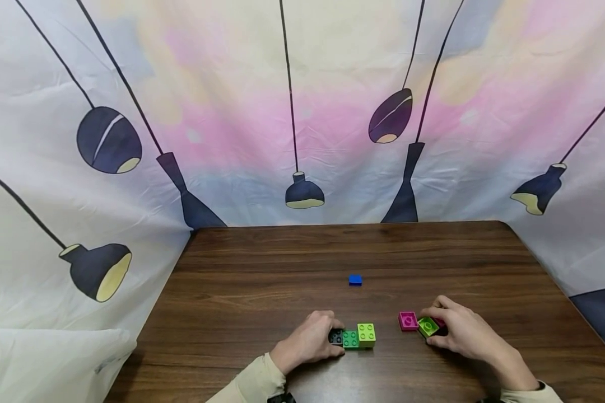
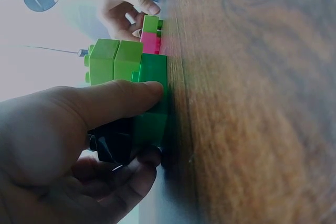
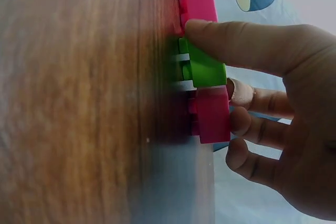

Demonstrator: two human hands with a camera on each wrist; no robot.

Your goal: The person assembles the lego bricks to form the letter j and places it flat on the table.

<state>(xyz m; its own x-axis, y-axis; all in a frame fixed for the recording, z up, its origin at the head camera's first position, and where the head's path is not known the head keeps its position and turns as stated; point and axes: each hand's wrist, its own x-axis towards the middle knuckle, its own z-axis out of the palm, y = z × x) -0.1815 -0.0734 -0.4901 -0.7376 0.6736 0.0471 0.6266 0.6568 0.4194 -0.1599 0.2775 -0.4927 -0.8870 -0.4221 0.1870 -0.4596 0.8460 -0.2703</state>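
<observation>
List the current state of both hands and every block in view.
Left hand: gripping the green block
Right hand: pinching the right lime block
Green block: studs up
Black block: studs up
Left lime piece: studs up, atop green
Right lime block: upside down
Left pink block: upside down
Right pink block: upside down
Blue block: untouched, apart
</observation>
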